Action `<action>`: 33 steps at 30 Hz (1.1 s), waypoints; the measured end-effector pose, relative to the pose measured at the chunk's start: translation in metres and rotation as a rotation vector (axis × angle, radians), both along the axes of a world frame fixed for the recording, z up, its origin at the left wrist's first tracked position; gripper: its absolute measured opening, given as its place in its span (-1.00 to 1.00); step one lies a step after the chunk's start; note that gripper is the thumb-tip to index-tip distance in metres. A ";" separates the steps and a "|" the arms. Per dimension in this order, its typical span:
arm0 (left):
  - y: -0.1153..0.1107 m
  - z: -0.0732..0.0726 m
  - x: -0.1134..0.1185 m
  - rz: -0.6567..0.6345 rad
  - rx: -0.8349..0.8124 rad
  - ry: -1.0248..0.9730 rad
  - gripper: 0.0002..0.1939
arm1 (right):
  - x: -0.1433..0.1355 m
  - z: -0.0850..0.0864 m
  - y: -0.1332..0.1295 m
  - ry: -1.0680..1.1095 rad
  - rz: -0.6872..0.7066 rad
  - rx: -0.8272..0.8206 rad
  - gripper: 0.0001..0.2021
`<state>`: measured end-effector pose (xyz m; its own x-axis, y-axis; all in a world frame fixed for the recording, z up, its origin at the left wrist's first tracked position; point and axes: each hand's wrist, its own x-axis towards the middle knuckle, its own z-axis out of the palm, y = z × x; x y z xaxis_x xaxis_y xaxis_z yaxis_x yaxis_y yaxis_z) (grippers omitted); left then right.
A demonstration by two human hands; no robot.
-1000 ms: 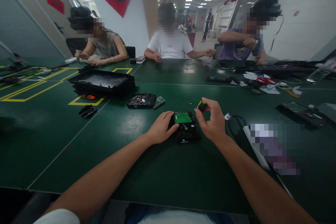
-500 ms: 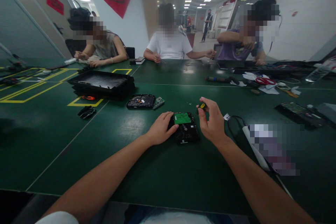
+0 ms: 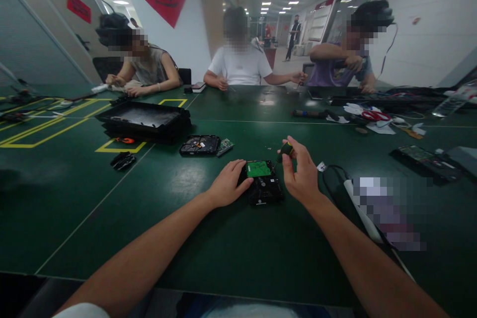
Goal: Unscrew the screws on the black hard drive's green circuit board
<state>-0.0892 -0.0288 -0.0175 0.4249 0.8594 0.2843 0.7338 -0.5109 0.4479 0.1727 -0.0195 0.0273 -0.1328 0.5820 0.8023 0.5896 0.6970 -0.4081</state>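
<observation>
A black hard drive (image 3: 267,191) lies on the green table in front of me, with a green circuit board (image 3: 258,169) on its far half. My left hand (image 3: 228,185) grips the drive's left side, its thumb lying over the near edge of the board. In my right hand (image 3: 302,173) is a screwdriver (image 3: 285,150) with a dark green and yellow handle, pinched between thumb and fingers. Its thin shaft slants down to the right edge of the drive, near the board. Whether the tip sits in a screw is too small to tell.
Beyond my left hand lie an opened drive (image 3: 200,144) and a loose circuit board (image 3: 225,147). Black trays (image 3: 145,118) are stacked farther left. A power strip (image 3: 363,211) with a cable lies right of my forearm. Several people sit across the table (image 3: 112,238).
The screwdriver's handle has turned and tilted slightly in my right fingers, so less of its yellow end shows. My left hand and the drive have stayed in place.
</observation>
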 end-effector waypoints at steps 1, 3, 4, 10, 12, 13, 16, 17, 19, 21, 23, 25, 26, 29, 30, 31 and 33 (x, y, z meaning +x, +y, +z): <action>0.000 0.000 0.000 0.000 0.000 -0.004 -0.33 | 0.000 0.000 0.000 0.003 0.001 -0.005 -0.49; 0.000 0.001 0.000 -0.001 0.000 -0.009 -0.33 | 0.000 0.001 -0.001 -0.001 -0.015 0.017 -0.50; -0.001 0.001 0.000 -0.001 -0.001 -0.011 -0.33 | 0.000 0.002 -0.001 -0.006 -0.029 0.039 -0.51; -0.002 0.002 0.001 0.004 -0.005 -0.005 -0.35 | 0.001 0.004 -0.001 -0.019 -0.061 0.084 -0.53; -0.001 0.002 0.001 0.006 0.001 -0.005 -0.35 | 0.000 0.002 0.000 -0.012 -0.042 0.062 -0.50; -0.001 0.001 0.001 0.007 0.004 -0.005 -0.35 | 0.000 0.001 0.000 -0.010 -0.031 0.050 -0.48; -0.001 0.000 0.001 0.006 0.008 -0.003 -0.34 | -0.001 0.000 -0.001 -0.006 -0.009 0.029 -0.46; -0.001 0.000 0.001 0.005 0.008 -0.001 -0.34 | -0.001 0.001 -0.001 -0.004 -0.010 0.036 -0.47; -0.001 0.001 0.001 0.003 0.004 0.006 -0.33 | -0.001 0.002 -0.001 -0.004 -0.023 0.063 -0.48; -0.001 0.002 0.001 0.002 0.000 0.008 -0.33 | 0.000 0.003 -0.001 -0.013 -0.043 0.080 -0.49; -0.001 0.002 0.001 0.002 -0.002 0.006 -0.34 | 0.000 0.002 -0.001 -0.030 -0.047 0.073 -0.49; -0.001 0.001 0.001 0.004 0.000 0.004 -0.34 | 0.001 -0.001 0.001 -0.036 -0.030 0.051 -0.47; 0.000 0.001 0.001 0.003 0.002 0.004 -0.34 | 0.001 -0.002 0.001 -0.033 -0.017 0.037 -0.46; 0.000 0.000 0.000 0.002 0.006 0.005 -0.33 | 0.001 -0.003 0.002 -0.017 0.014 0.002 -0.44; 0.000 0.000 0.000 0.003 0.006 0.004 -0.33 | 0.001 -0.003 0.002 -0.014 0.015 0.002 -0.44; 0.000 0.000 0.000 0.003 0.005 0.002 -0.34 | 0.001 -0.002 0.002 -0.016 0.007 0.010 -0.44; 0.000 0.000 0.000 0.002 0.002 -0.003 -0.35 | 0.000 0.001 0.001 -0.026 -0.034 0.048 -0.46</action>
<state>-0.0890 -0.0291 -0.0173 0.4229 0.8595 0.2870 0.7334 -0.5106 0.4488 0.1727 -0.0188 0.0279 -0.1347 0.5477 0.8258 0.6236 0.6945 -0.3589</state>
